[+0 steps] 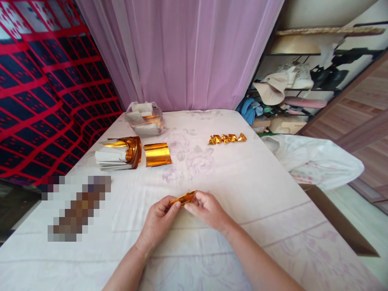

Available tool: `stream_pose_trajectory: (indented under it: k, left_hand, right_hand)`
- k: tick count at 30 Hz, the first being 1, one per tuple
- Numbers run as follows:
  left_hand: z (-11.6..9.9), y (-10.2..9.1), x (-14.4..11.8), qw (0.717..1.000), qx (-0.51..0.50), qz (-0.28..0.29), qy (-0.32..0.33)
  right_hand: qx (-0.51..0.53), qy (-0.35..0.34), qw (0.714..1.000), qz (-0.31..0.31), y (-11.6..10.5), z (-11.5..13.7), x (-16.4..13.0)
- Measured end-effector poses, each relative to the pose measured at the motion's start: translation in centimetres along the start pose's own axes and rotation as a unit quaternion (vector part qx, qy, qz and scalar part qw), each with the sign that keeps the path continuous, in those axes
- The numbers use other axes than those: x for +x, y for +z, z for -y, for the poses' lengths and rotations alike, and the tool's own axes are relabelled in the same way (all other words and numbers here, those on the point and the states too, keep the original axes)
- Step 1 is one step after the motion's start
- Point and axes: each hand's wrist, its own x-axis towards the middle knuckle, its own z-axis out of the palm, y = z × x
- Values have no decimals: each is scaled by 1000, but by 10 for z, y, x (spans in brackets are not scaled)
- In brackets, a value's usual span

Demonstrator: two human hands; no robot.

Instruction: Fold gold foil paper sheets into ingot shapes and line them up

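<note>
Between my two hands, a piece of shiny gold foil (184,198) is folded or rolled into a narrow strip above the table. My left hand (163,216) pinches its left end, and my right hand (209,208) grips the right end with thumb and fingers. Whether anything lies inside the foil is hidden. Beyond my hands lies a flat gold foil sheet (158,154). Beside it on the left sits a stack of gold foil sheets with pale backs (117,155). Farther right is a row of twisted gold foil pieces (227,139).
A clear bag (144,119) with more foil sheets stands at the table's back left. A blurred-out patch (80,210) covers something at the left. A floral cloth covers the table (273,178). Right of it are a white plastic bag (321,159), a cardboard box (339,220) and shelves.
</note>
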Motion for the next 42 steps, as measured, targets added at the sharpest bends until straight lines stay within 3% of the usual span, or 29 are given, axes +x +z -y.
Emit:
stream_pose_trajectory:
  k: [4, 12, 18, 25, 29, 33, 42]
  left_hand:
    - [-3, -2, -3, 999, 19, 27, 4]
    - [-2, -3, -5, 996, 82, 19, 37]
    - [0, -5, -8, 989, 124, 53, 55]
    - [1, -2, -7, 992, 120, 11, 40]
    - [3, -3, -6, 995, 95, -26, 23]
    - [1, -4, -5, 994, 96, -28, 37]
    - [9, 0, -7, 991, 118, -48, 46]
  right_hand:
    - [-12, 12, 1000, -14, 0, -6, 0]
    - [28, 11, 1000, -4, 1, -1, -2]
    - [-3, -37, 999, -32, 1, 4, -1]
    - [-18, -28, 998, -44, 1, 0, -2]
    - [30, 5, 1000, 1, 1, 0, -4]
    - [-1, -3, 1000, -1, 3, 0, -5]
    - [59, 19, 998, 3, 2, -10, 0]
